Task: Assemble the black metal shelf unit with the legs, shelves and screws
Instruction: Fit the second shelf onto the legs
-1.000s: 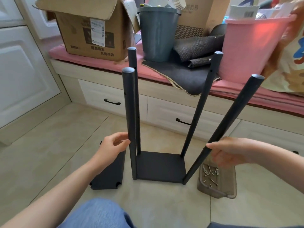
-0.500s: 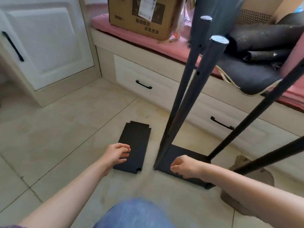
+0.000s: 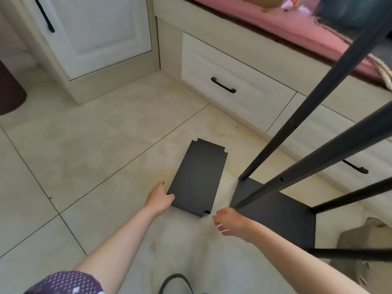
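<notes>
Our left hand (image 3: 159, 200) takes grip of the loose shelf (image 3: 196, 179) lying flat on the floor (image 3: 84, 145), likely to lift it, while our right hand (image 3: 230, 222) hovers released beside the frame's legs (image 3: 297, 122) and fitted bottom shelf (image 3: 282, 213).

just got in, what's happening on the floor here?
A person is part-way through building a black metal shelf unit. Four legs already stand on the bottom shelf on the tile floor. The left hand grips the near corner of a loose shelf panel lying flat beside the frame, thumb on top. The right hand hovers open next to that panel's near edge, holding nothing. The panel is not yet fitted to the legs.
</notes>
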`<state>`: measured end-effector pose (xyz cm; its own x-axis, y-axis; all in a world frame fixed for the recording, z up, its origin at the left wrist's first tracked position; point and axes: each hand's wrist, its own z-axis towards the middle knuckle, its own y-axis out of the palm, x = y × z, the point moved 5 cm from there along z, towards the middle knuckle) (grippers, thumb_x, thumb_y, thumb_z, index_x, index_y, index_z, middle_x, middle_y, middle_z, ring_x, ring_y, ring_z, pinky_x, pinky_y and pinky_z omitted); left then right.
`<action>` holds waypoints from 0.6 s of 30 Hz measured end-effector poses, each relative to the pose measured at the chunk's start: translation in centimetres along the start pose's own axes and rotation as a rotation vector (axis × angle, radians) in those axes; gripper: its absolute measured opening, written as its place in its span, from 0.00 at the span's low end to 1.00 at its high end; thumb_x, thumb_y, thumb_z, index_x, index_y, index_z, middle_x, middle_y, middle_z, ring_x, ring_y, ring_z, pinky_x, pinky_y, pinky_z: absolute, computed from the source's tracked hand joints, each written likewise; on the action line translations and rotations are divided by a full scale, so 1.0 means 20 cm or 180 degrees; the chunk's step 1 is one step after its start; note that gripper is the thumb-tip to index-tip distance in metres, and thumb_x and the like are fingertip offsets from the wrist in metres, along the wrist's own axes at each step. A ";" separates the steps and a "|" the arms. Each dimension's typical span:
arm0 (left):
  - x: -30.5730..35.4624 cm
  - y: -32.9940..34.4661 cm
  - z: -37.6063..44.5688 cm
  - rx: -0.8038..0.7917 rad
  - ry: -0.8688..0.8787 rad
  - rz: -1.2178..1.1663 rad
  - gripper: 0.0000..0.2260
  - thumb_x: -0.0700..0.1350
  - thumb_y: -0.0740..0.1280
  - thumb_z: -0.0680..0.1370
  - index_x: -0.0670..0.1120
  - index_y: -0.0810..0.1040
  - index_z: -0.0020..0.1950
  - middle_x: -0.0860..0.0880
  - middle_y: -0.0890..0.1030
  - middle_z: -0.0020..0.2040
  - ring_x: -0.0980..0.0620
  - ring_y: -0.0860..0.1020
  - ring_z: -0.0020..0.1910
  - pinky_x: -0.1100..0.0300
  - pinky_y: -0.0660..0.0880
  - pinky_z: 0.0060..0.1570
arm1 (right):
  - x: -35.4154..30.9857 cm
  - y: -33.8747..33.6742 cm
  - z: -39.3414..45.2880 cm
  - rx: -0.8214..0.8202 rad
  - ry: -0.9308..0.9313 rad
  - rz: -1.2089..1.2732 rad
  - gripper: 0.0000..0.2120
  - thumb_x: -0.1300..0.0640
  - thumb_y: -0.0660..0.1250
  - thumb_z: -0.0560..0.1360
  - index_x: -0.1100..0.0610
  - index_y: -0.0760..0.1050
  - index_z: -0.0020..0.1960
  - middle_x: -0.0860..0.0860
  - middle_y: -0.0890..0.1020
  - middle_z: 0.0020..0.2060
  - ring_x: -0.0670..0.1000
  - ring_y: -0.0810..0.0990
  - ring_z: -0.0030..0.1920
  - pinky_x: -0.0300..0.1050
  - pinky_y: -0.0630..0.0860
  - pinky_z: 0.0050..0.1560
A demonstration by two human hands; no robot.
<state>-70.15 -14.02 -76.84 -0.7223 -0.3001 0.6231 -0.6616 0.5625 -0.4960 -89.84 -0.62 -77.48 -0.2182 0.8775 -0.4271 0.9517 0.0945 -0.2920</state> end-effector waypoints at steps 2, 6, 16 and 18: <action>-0.03 0.03 0.02 -0.0185 -0.0046 0.0009 0.31 0.40 0.65 0.80 0.41 0.57 0.81 0.44 0.64 0.79 0.44 0.65 0.76 0.57 0.64 0.69 | 0.01 0.04 0.05 -0.0010 0.0081 0.0294 0.24 0.55 0.63 0.80 0.60 0.64 0.73 0.53 0.73 0.57 0.52 0.74 0.50 0.45 0.76 0.56; -0.05 0.07 0.05 -0.0396 -0.0047 -0.0039 0.21 0.38 0.67 0.78 0.42 0.71 0.71 0.46 0.78 0.62 0.47 0.75 0.58 0.59 0.70 0.53 | 0.01 0.09 0.12 -0.0089 0.0165 0.0791 0.32 0.52 0.67 0.79 0.56 0.57 0.78 0.53 0.68 0.68 0.56 0.74 0.60 0.46 0.75 0.57; -0.06 0.09 0.06 -0.0196 -0.0377 -0.0884 0.19 0.38 0.72 0.75 0.40 0.71 0.64 0.44 0.78 0.60 0.46 0.77 0.55 0.59 0.70 0.50 | -0.03 0.17 0.09 -0.0144 0.0165 0.1618 0.18 0.55 0.70 0.77 0.55 0.70 0.64 0.50 0.70 0.65 0.58 0.69 0.66 0.51 0.73 0.66; -0.05 0.07 0.07 -0.0025 -0.0446 -0.1010 0.22 0.41 0.73 0.73 0.39 0.71 0.64 0.43 0.77 0.60 0.44 0.78 0.57 0.55 0.72 0.51 | -0.02 0.15 0.09 0.0040 0.0166 0.1909 0.16 0.57 0.69 0.78 0.60 0.69 0.63 0.53 0.72 0.63 0.58 0.72 0.63 0.50 0.74 0.62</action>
<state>-70.57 -13.94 -78.98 -0.5017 -0.5635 0.6563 -0.8565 0.4299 -0.2857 -87.27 -1.56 -79.62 0.3671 0.7980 -0.4780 0.9028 -0.4294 -0.0234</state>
